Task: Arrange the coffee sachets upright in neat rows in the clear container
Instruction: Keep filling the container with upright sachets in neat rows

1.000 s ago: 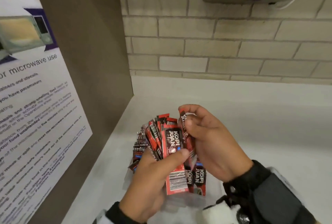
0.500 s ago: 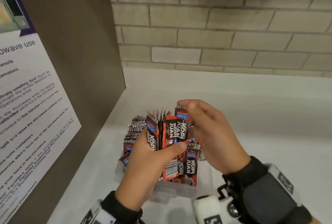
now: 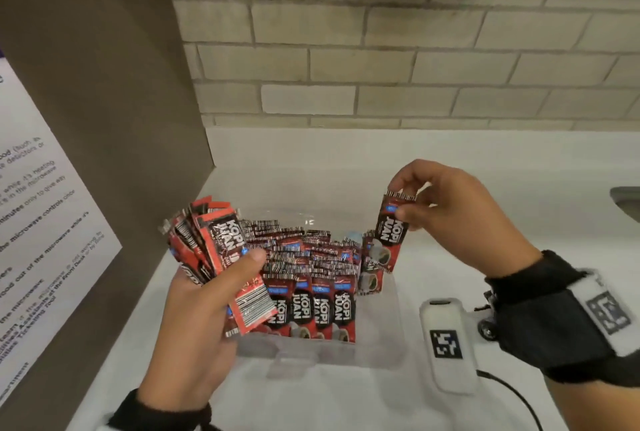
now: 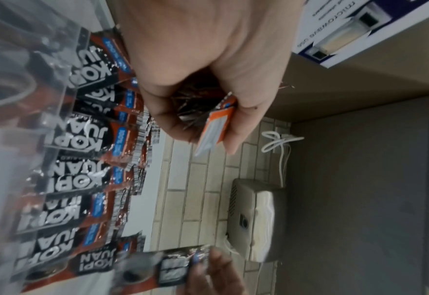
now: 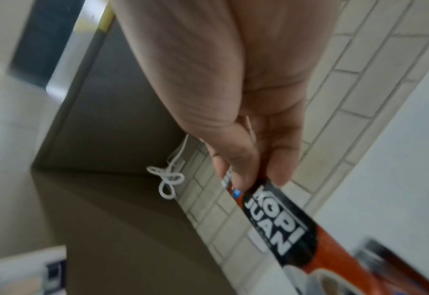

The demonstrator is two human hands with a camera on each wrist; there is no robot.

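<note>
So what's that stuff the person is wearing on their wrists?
Both hands are bare. The right wrist wears a black fabric cuff with a white band bearing a black square code marker. A white camera box, with its own black-and-white code marker, sticks out from it, trailing a black cable. The left wrist shows a black cuff.

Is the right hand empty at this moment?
No, the right hand pinches a single coffee sachet by its top edge, above the right end of the clear container.
</note>
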